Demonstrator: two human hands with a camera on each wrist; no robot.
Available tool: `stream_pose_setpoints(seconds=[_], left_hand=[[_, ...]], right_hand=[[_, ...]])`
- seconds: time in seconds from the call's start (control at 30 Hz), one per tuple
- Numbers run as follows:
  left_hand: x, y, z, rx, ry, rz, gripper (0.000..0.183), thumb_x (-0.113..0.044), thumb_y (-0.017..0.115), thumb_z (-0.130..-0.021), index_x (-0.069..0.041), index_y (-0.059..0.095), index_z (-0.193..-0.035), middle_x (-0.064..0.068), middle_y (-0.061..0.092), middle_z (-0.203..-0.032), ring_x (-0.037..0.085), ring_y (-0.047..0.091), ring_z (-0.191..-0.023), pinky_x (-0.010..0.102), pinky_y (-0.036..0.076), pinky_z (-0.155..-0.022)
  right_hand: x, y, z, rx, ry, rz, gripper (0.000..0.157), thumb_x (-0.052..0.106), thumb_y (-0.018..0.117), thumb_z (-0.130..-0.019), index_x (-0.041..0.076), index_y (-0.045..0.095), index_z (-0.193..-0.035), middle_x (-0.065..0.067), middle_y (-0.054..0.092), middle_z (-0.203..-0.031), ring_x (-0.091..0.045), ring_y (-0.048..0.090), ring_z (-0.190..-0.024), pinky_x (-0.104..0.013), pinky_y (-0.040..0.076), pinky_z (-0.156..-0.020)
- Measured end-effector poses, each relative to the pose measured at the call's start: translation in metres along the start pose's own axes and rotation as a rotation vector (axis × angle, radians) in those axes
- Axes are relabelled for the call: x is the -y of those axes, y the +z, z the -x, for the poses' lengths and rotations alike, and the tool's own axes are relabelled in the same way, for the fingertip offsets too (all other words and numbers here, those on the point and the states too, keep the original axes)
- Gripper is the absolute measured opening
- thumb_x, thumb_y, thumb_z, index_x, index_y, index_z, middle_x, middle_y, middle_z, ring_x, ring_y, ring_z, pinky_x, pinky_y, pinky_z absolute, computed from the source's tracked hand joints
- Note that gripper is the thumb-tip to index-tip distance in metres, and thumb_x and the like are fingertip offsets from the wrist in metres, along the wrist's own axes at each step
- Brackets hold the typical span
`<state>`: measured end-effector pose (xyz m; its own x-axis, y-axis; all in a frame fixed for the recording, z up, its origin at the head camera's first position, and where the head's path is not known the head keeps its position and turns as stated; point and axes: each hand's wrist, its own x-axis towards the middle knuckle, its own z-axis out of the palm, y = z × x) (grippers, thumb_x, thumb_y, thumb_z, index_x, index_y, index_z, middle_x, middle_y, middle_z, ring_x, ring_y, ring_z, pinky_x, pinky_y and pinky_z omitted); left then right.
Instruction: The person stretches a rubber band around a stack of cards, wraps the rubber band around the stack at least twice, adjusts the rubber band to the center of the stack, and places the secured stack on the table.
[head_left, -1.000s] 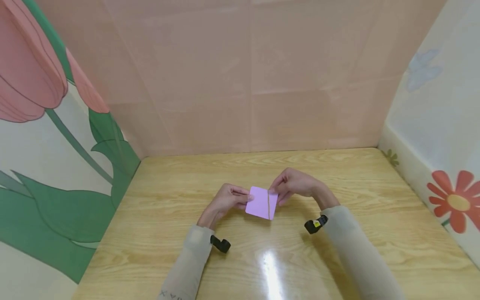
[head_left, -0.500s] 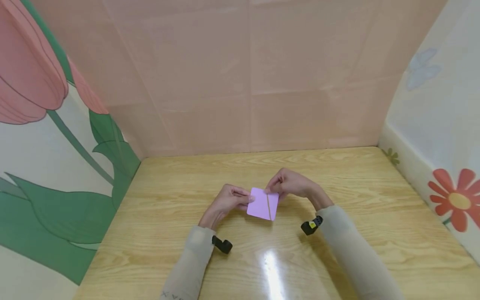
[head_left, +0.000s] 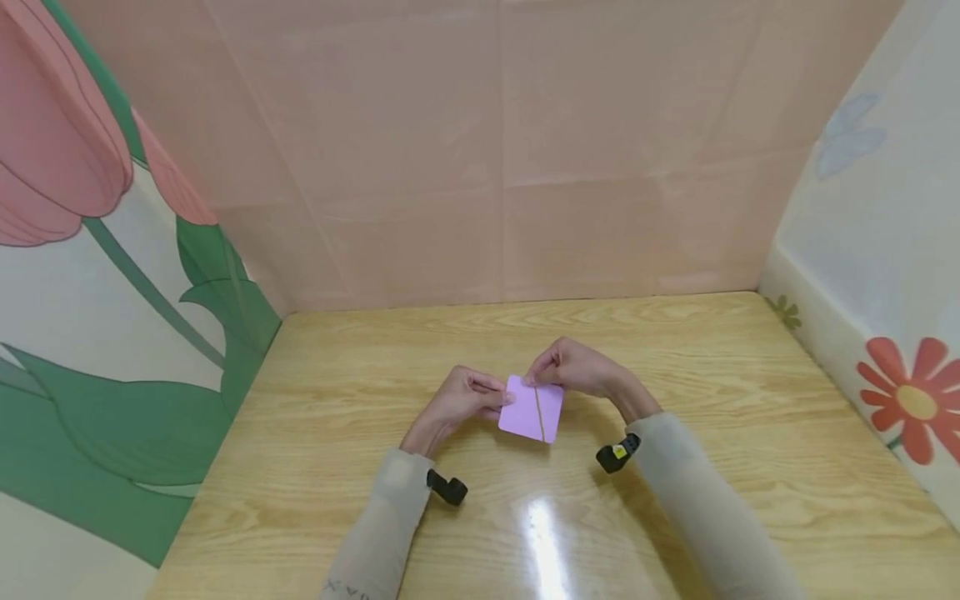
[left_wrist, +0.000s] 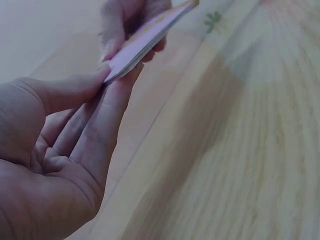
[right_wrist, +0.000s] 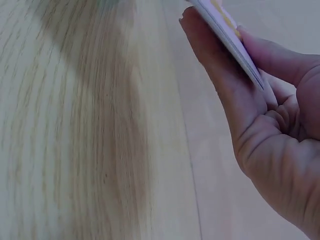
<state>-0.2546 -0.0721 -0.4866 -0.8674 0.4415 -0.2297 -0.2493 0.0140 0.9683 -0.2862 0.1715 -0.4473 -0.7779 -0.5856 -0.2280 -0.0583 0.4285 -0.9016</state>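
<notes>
Only wrist views show the pink stack edge-on, layered.

Underside of pink square hidden

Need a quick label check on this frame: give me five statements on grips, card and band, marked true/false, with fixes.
1. The left grip and right grip both hold the card. True.
2. The right grip is on the card's edge nearest the wearer. False: it pinches the far edge.
3. A band crosses the card's upper face. True.
4. The band is bright blue. False: it is yellowish brown.
5. The card is raised off the table. True.
</notes>
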Motion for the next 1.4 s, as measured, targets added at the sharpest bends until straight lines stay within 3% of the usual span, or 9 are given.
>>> stream_pose_setpoints(seconds=[0.1, 0.57, 0.8, 0.97, 1.27, 1.4], left_hand=[[-0.001, 0.001, 0.001, -0.016, 0.006, 0.003, 0.023, -0.003, 0.078, -0.081, 0.007, 0.072, -0.101, 0.018, 0.077, -0.091, 0.025, 0.075, -0.078, 0.04, 0.064, -0.074], [0.0, 0.002, 0.0, -0.059, 0.03, 0.034, 0.025, -0.006, 0.078, -0.082, 0.007, 0.072, -0.103, 0.017, 0.077, -0.093, 0.02, 0.075, -0.078, 0.036, 0.064, -0.075], [0.001, -0.001, -0.002, -0.076, 0.024, 0.037, 0.026, -0.009, 0.078, -0.083, 0.006, 0.073, -0.104, 0.013, 0.077, -0.09, 0.017, 0.074, -0.076, 0.033, 0.064, -0.072], [-0.001, -0.003, -0.001, -0.088, 0.024, 0.079, 0.027, -0.007, 0.078, -0.083, 0.009, 0.071, -0.104, 0.014, 0.077, -0.089, 0.019, 0.075, -0.075, 0.036, 0.064, -0.074], [-0.003, -0.007, -0.001, -0.141, 0.034, 0.109, 0.021, -0.006, 0.076, -0.085, 0.006, 0.072, -0.102, 0.011, 0.076, -0.092, 0.02, 0.075, -0.081, 0.034, 0.064, -0.078], [-0.003, -0.009, -0.003, -0.17, 0.043, 0.136, 0.024, -0.008, 0.077, -0.084, 0.005, 0.072, -0.103, 0.011, 0.076, -0.092, 0.02, 0.075, -0.082, 0.035, 0.064, -0.078]], right_hand=[[0.003, -0.001, 0.0, 0.001, 0.018, 0.007, 0.014, 0.016, 0.07, -0.09, 0.006, 0.077, -0.095, -0.007, 0.074, -0.087, -0.014, 0.067, -0.069, -0.026, 0.057, -0.06], [0.006, -0.008, 0.008, -0.023, 0.053, 0.016, 0.017, 0.019, 0.067, -0.093, 0.007, 0.076, -0.102, -0.011, 0.074, -0.096, -0.02, 0.069, -0.078, -0.051, 0.062, -0.075], [0.006, -0.011, 0.014, -0.049, 0.065, -0.067, 0.032, 0.028, 0.063, -0.097, 0.003, 0.069, -0.116, -0.015, 0.07, -0.111, -0.025, 0.07, -0.094, -0.048, 0.062, -0.082], [0.005, -0.01, 0.019, -0.1, 0.06, -0.149, 0.04, 0.024, 0.066, -0.095, -0.003, 0.062, -0.124, -0.019, 0.068, -0.118, -0.028, 0.07, -0.101, -0.048, 0.061, -0.087], [-0.003, 0.003, 0.027, -0.251, 0.054, -0.307, 0.035, 0.012, 0.066, -0.094, -0.004, 0.06, -0.125, -0.023, 0.067, -0.121, -0.028, 0.071, -0.102, -0.054, 0.057, -0.094], [-0.007, 0.009, 0.03, -0.307, 0.038, -0.4, 0.038, 0.009, 0.066, -0.093, -0.007, 0.057, -0.126, -0.022, 0.069, -0.118, -0.027, 0.072, -0.101, -0.05, 0.058, -0.093]])
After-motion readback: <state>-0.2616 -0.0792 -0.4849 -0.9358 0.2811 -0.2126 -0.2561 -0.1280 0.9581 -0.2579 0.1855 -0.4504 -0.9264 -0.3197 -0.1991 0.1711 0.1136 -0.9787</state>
